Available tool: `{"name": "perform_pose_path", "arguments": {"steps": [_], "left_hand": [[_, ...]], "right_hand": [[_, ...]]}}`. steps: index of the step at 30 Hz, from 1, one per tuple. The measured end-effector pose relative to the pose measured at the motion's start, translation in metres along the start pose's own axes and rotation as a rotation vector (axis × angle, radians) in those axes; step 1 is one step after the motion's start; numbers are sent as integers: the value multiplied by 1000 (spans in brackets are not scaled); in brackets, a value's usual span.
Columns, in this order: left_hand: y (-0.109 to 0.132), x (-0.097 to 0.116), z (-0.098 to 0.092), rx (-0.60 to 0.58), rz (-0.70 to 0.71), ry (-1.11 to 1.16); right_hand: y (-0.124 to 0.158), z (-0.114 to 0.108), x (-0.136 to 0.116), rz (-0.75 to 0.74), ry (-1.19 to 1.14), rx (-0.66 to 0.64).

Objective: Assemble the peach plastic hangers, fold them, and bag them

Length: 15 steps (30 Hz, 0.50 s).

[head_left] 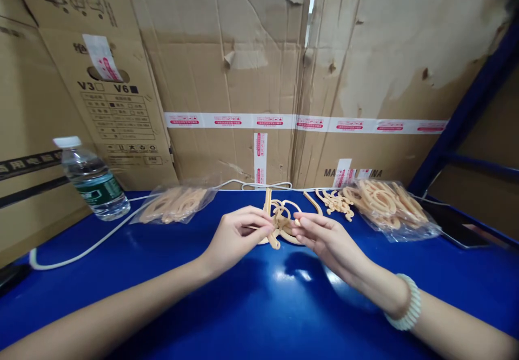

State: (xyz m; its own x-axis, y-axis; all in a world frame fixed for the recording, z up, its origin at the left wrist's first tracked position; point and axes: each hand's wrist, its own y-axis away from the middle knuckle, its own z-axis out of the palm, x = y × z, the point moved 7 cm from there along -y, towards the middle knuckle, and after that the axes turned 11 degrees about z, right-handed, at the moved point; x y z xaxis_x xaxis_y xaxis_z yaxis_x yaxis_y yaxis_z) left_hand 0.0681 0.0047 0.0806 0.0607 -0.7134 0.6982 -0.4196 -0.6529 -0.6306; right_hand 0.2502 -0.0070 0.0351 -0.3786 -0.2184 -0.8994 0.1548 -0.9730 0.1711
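Cardboard boxes (227,68) are standing along the back of the blue table (251,306). The table is carrying two clear bags of tan plastic pieces, the left bag (176,204) and the right bag (389,203), with a water bottle (95,181) and a white cable (81,249) lying further left. Both hands are meeting just above the middle of the table. The left hand (233,238) is pinching a tangled cluster of tan curved pieces (281,220) from one side, and the right hand (328,241) is pinching it from the other, fingertips closed on thin loops. A few loose pieces (334,202) are lying just behind the right hand. The cluster is looking light, thin and springy, likely snapping at its narrow joints, so the thicker curved bars are looking like the safest hold.
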Motion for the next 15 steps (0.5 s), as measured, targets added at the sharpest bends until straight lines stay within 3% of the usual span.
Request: {"name": "perform_pose_path", "arguments": {"steps": [4, 9, 15], "left_hand": [[12, -20, 11, 33, -127, 125], [28, -36, 16, 202, -348, 387], [38, -28, 27, 82, -394, 428]], "right_hand": [[3, -4, 16, 68, -87, 8], [7, -4, 26, 100, -89, -1], [6, -1, 34, 156, -25, -74]]}}
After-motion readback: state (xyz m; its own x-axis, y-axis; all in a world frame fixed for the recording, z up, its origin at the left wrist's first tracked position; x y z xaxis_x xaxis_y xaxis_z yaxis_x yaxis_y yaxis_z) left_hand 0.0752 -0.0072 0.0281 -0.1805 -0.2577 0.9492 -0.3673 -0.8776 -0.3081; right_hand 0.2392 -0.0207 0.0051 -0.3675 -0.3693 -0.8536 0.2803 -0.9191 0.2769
